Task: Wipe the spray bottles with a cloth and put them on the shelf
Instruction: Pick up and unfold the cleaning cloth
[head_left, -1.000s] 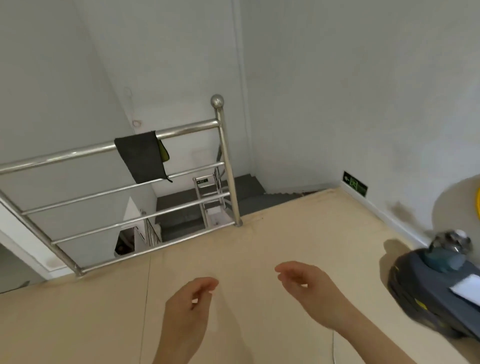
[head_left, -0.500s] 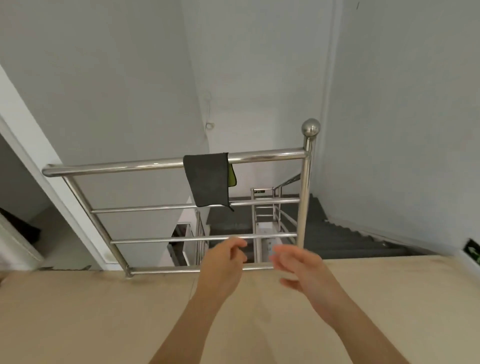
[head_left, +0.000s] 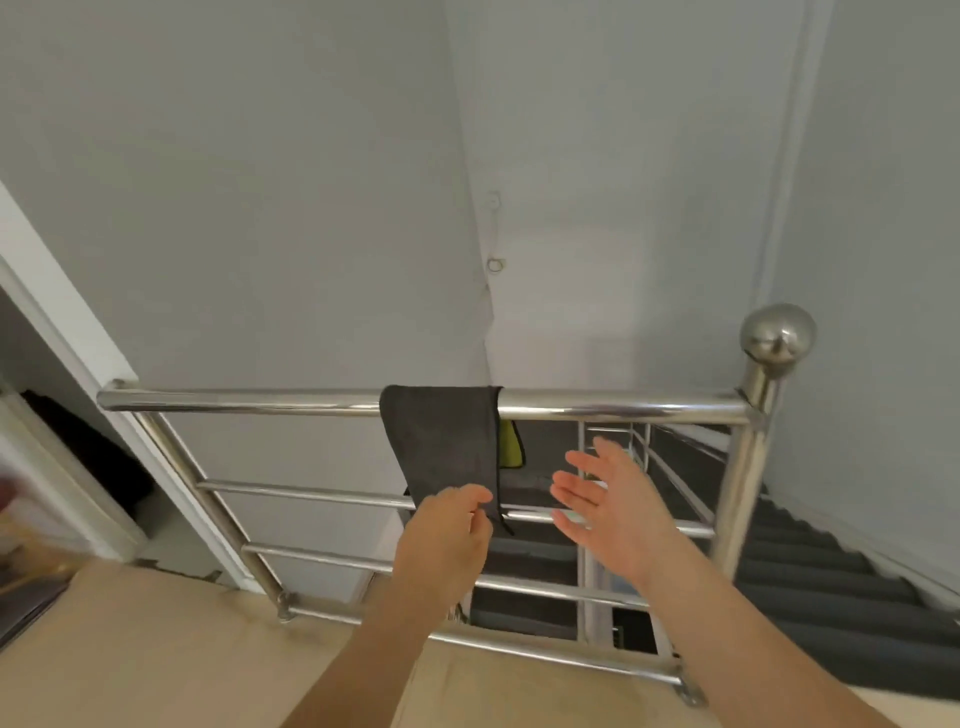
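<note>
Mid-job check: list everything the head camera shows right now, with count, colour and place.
Dark grey fabric cloth: one, dark grey, draped over the railing's top bar.
Yellow-green cloth: one, yellow-green, mostly hidden behind the grey cloth.
Stainless steel stair railing: one, silver, along the landing edge, ball-topped post at right.
Staircase: one, dark grey, descending beyond the railing.
Floor: one, beige, on the near side of the railing.
Left hand: one, at the grey cloth's lower edge, fingers curled; grip unclear.
Right hand: one, fingers spread, right of the cloth.
</note>
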